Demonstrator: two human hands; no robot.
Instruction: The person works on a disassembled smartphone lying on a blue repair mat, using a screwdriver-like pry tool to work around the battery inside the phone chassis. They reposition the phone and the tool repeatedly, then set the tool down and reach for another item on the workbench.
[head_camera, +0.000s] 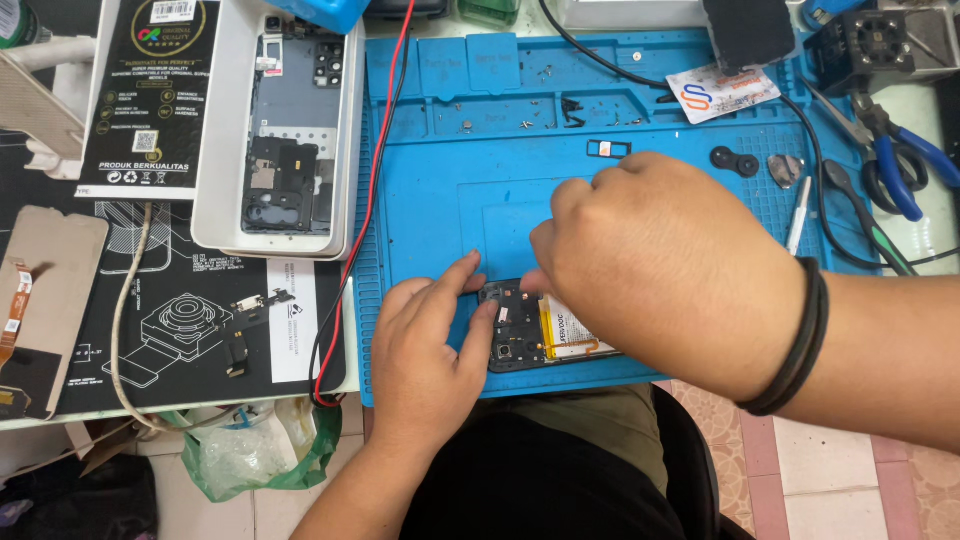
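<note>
- Head view: your left hand (425, 345) lies at the near edge of the blue mat (440, 150), fingers close together, thumb and forefinger pressing the end of the opened phone (525, 330) to steady it
- Your right hand (660, 265) arches over the phone from the right, fingers curled down with their tips at its top edge; it hides what the tips meet, so you cannot tell whether they pinch a part or only press
- The phone lies flat on the mat's near edge, back cover off, dark board and yellow-labelled battery (570, 335) showing between your hands
- Judged from that, the opening is done and you are at work inside; the battery sits in place and the board covers look fitted, so most of the inner work seems left
- Loose screws (525, 124) lie in the mat's upper trays, and a small card tray (608, 148) sits just above your right hand
- A second opened phone (285, 130) rests in a white tray (215, 200) to the left, beside a black box (160, 90)
- A red wire (372, 180) runs down the mat's left edge; blue pliers (905, 165) lie well off to the right
</note>
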